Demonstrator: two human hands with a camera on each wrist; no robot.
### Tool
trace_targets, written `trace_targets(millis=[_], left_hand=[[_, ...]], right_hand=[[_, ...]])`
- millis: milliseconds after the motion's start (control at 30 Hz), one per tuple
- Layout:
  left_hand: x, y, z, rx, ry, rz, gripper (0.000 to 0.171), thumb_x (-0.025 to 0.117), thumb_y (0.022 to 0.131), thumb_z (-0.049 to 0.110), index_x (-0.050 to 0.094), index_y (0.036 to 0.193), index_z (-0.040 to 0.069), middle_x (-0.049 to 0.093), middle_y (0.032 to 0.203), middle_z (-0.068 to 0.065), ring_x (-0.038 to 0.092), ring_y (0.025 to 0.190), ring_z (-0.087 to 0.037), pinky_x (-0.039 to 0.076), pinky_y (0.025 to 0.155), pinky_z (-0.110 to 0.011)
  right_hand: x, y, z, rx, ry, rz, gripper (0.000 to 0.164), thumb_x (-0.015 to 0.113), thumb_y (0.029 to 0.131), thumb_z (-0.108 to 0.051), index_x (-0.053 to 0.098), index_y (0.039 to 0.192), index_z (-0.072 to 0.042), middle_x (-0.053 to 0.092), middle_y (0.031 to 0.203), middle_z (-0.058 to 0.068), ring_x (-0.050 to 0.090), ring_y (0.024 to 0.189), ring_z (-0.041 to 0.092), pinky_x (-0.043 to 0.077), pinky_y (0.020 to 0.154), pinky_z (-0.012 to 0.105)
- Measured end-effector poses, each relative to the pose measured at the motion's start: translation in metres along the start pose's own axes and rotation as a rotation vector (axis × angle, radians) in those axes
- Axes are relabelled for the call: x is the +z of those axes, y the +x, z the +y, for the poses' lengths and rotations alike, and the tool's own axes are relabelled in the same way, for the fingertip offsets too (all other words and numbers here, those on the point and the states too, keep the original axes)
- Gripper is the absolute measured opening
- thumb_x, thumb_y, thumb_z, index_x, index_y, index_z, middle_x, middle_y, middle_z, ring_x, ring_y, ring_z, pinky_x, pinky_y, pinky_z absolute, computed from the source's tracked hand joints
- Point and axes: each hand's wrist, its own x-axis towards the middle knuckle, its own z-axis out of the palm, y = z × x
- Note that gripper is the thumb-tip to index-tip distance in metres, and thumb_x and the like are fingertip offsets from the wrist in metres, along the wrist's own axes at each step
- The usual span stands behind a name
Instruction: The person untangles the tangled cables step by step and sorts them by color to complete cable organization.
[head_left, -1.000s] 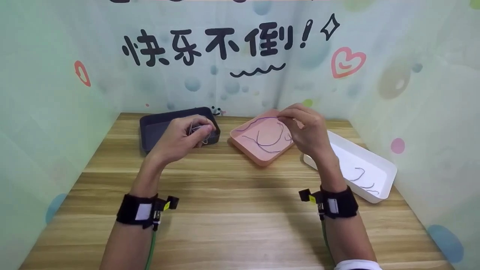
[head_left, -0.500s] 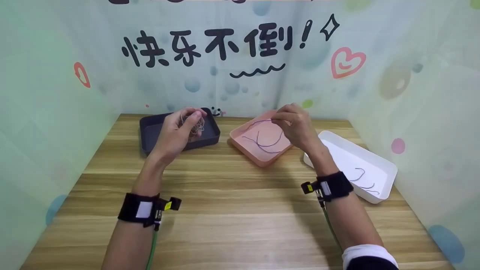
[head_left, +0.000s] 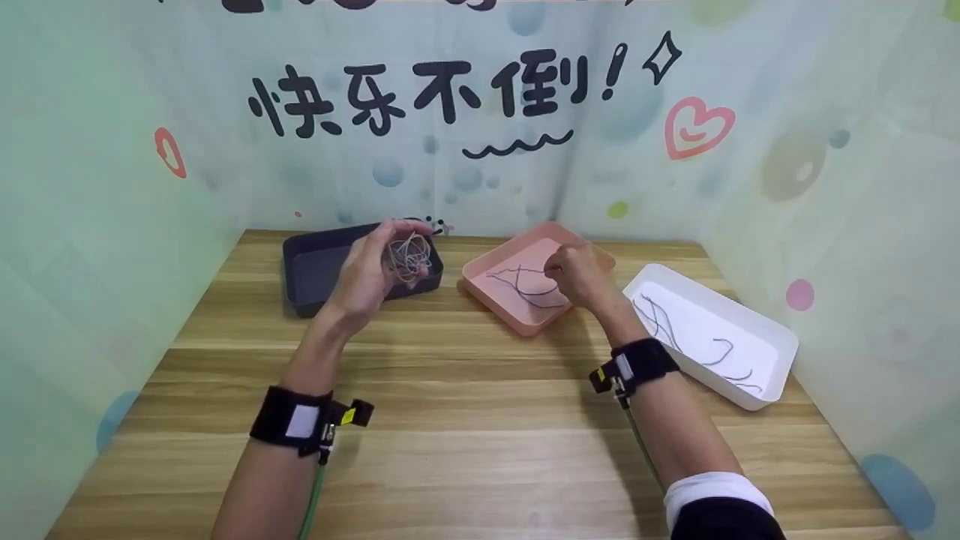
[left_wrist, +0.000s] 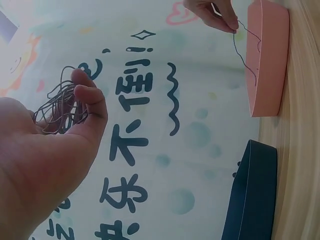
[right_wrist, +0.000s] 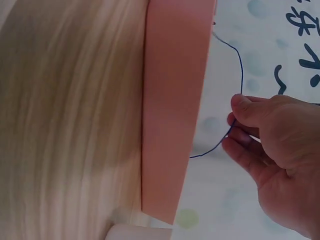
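My left hand (head_left: 361, 276) holds a loose tangle of thin grey strings (head_left: 410, 257) in its curled fingers, in front of the dark tray (head_left: 319, 271). The left wrist view shows the tangle lying between palm and bent fingers. Over the pink tray (head_left: 496, 310), my right hand (head_left: 583, 277) pinches a thin dark blue string (right_wrist: 242, 70) between thumb and fingers. Both ends of that string hang down toward the tray in the right wrist view. Other bluish strings (head_left: 520, 289) lie inside the pink tray; my right hand hides part of its interior.
At the right stands a white tray (head_left: 694, 311) with several short strings (head_left: 660, 328) in it. All three trays sit toward the back of a wooden table (head_left: 480, 435). Printed fabric walls (head_left: 390, 172) enclose the back and both sides.
My right hand has moved left and lower over the pink tray, with string in its pinch. My left hand has turned its palm more into view, showing more of the tangle.
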Motion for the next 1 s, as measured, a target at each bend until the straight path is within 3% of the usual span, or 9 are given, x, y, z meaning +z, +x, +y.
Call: trace_targets(millis=[100,167,300,433,533,667,800,900,1000], left_hand=[[0.003,0.001,-0.003,-0.002,-0.020,-0.011,0.049,0.023,0.100,0.034,0.050,0.121,-0.001,0.042,0.107,-0.031,0.050,0.082,-0.043,0.045,0.061,-0.039],[0.005,0.002,-0.005,-0.008,-0.054,-0.010,0.046,0.024,0.100,0.033,0.050,0.121,0.001,0.040,0.109,-0.031,0.049,0.088,-0.046,0.046,0.065,-0.040],[0.010,0.004,-0.010,-0.013,-0.159,0.008,0.043,0.028,0.099,0.031,0.047,0.125,0.001,0.035,0.117,-0.032,0.045,0.100,-0.049,0.044,0.078,-0.046],[0.016,0.006,-0.015,-0.018,-0.236,0.037,0.041,0.029,0.099,0.030,0.043,0.127,0.002,0.037,0.124,-0.027,0.043,0.109,-0.045,0.038,0.090,-0.048],[0.022,0.006,-0.018,-0.028,-0.263,0.049,0.040,0.031,0.099,0.029,0.041,0.127,0.002,0.040,0.127,-0.022,0.043,0.111,-0.043,0.037,0.092,-0.047],[0.030,0.006,-0.019,-0.038,-0.302,0.044,0.039,0.032,0.099,0.027,0.041,0.127,0.001,0.039,0.126,-0.023,0.044,0.111,-0.042,0.035,0.094,-0.048],[0.037,0.005,-0.020,-0.044,-0.313,0.032,0.040,0.034,0.099,0.026,0.039,0.128,0.000,0.042,0.124,-0.025,0.044,0.112,-0.040,0.036,0.094,-0.046],[0.041,0.005,-0.020,-0.044,-0.309,0.006,0.040,0.034,0.099,0.026,0.038,0.129,0.001,0.043,0.124,-0.025,0.043,0.114,-0.039,0.036,0.094,-0.044],[0.045,0.004,-0.020,-0.049,-0.324,-0.016,0.040,0.034,0.099,0.025,0.038,0.130,0.001,0.044,0.125,-0.025,0.043,0.115,-0.038,0.035,0.095,-0.043]], right_hand=[[0.003,-0.004,-0.001,0.029,0.013,-0.071,0.008,0.068,0.077,-0.006,0.072,0.084,-0.007,0.067,0.083,0.005,0.060,0.081,0.019,0.047,0.073,0.033],[0.002,-0.006,-0.006,0.039,0.036,-0.066,0.014,0.067,0.079,-0.010,0.069,0.091,-0.003,0.066,0.090,0.008,0.059,0.087,0.021,0.046,0.077,0.035],[-0.007,-0.006,-0.028,0.001,0.084,0.100,0.024,0.065,0.083,-0.020,0.065,0.101,-0.004,0.064,0.097,0.005,0.057,0.094,0.019,0.043,0.081,0.034],[-0.022,0.000,-0.065,-0.136,0.168,0.301,0.026,0.063,0.084,-0.022,0.061,0.106,-0.008,0.061,0.103,0.002,0.053,0.100,0.014,0.040,0.086,0.032],[-0.035,0.001,-0.097,-0.231,0.218,0.364,0.037,0.062,0.084,-0.025,0.055,0.118,-0.010,0.057,0.115,0.004,0.048,0.110,0.015,0.036,0.093,0.031],[-0.047,-0.001,-0.133,-0.310,0.246,0.359,0.062,0.061,0.083,-0.035,0.039,0.134,-0.009,0.041,0.135,0.007,0.035,0.124,0.021,0.026,0.102,0.036],[-0.053,-0.001,-0.155,-0.388,0.254,0.322,0.085,0.066,0.075,-0.045,0.028,0.139,-0.004,0.026,0.144,0.008,0.023,0.130,0.030,0.018,0.104,0.043],[-0.052,-0.001,-0.163,-0.444,0.265,0.310,0.091,0.071,0.071,-0.046,0.028,0.138,-0.002,0.026,0.143,0.011,0.022,0.130,0.032,0.017,0.105,0.043],[-0.049,-0.001,-0.166,-0.466,0.269,0.340,0.085,0.074,0.070,-0.041,0.034,0.135,-0.002,0.034,0.139,0.012,0.028,0.128,0.028,0.023,0.103,0.040]])
